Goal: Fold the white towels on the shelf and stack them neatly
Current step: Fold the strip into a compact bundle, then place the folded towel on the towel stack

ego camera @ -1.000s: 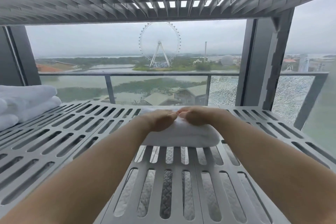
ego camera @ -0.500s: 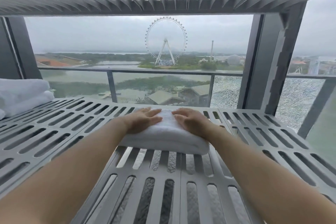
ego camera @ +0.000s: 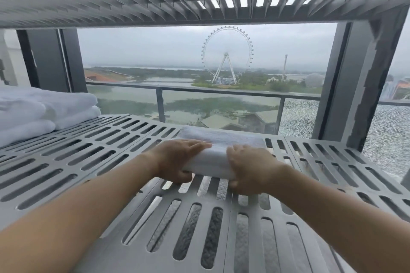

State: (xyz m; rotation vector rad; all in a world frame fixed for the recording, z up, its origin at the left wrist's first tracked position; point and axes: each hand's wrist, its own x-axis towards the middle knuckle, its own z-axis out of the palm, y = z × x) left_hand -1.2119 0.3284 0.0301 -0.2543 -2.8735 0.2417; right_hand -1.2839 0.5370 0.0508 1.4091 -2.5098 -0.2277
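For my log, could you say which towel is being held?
The folded towel in the middle, gripped by left hand and right hand; the other towels lie stacked far left, untouched.

No text, label, brand mark, number or sign is legible anywhere in the frame. This applies to the folded towel (ego camera: 221, 137) at centre, the towel stack (ego camera: 44, 111) at left and the slotted shelf (ego camera: 310, 146).
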